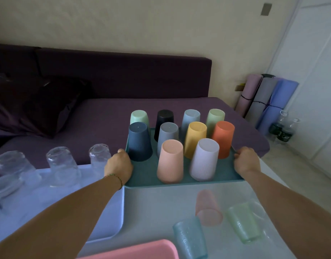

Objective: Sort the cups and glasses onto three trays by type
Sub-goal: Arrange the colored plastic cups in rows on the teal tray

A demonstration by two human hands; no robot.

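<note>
Left hand point(118, 165) and right hand point(246, 161) grip opposite edges of the teal tray point(142, 179) of upturned plastic cups point(171, 161)

Cups point(170, 161) on the middle tray point(142, 177); glasses point(62, 165) on the left tray point(101, 221) beside it; tumblers point(243, 221) before it; sofa point(123, 77) behind.

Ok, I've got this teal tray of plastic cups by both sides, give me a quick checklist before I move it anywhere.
1. Grip of left hand on teal tray edge: ok.
2. Grip of right hand on opposite edge: ok.
3. Front plastic cups upended and upright: ok.
4. Back row inside the rim: cannot tell.
5. Three tinted glasses on pink tray: not ok, they sit on the table.
6. Grouping of clear glasses on pale tray: ok.
</note>
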